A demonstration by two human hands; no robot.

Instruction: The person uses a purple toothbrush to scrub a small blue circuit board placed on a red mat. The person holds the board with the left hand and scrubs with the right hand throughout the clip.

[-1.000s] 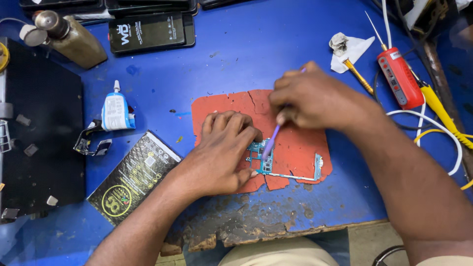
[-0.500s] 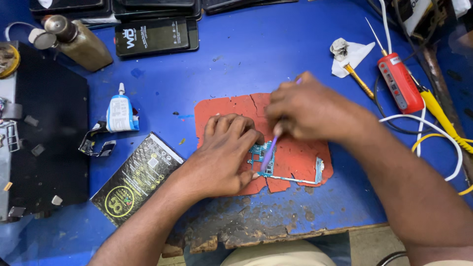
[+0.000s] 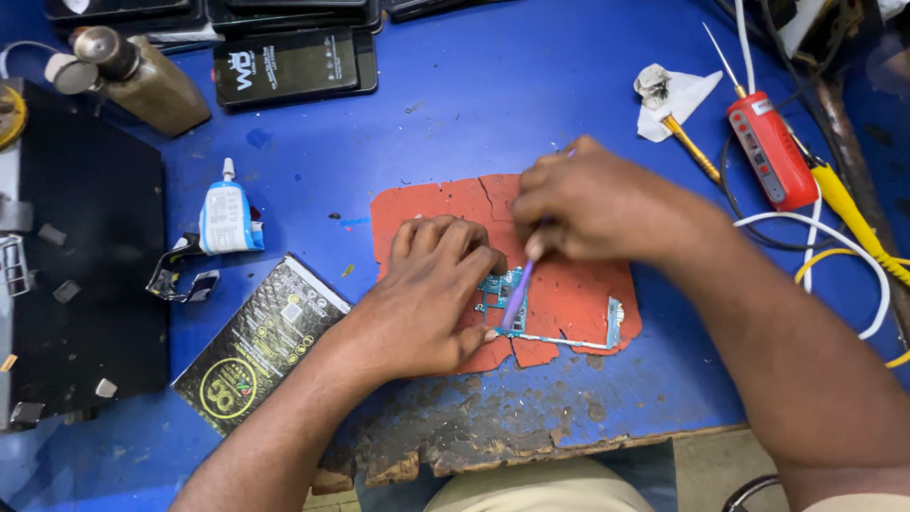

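Observation:
A small teal circuit board (image 3: 559, 320) lies on a cracked red mat (image 3: 578, 284) near the front of the blue table (image 3: 493, 104). My left hand (image 3: 427, 299) lies flat on the mat, fingers pressing the board's left end. My right hand (image 3: 592, 204) grips a thin purple tool (image 3: 515, 296), held like a pen, its tip down on the board beside my left thumb. Part of the board is hidden under my left fingers.
A red tester pen (image 3: 770, 156), yellow-handled tool (image 3: 853, 213), white cable (image 3: 834, 256) and crumpled tissue (image 3: 664, 95) lie at right. A glue tube (image 3: 226, 216), dark printed packet (image 3: 251, 346) and black box (image 3: 76, 275) sit at left. A bottle (image 3: 142, 81) and black phones (image 3: 284, 66) are at the back. The table's front edge is chipped.
My right hand and the purple tool shifted slightly over the board; the left hand stays pressed on it. The view moved a little.

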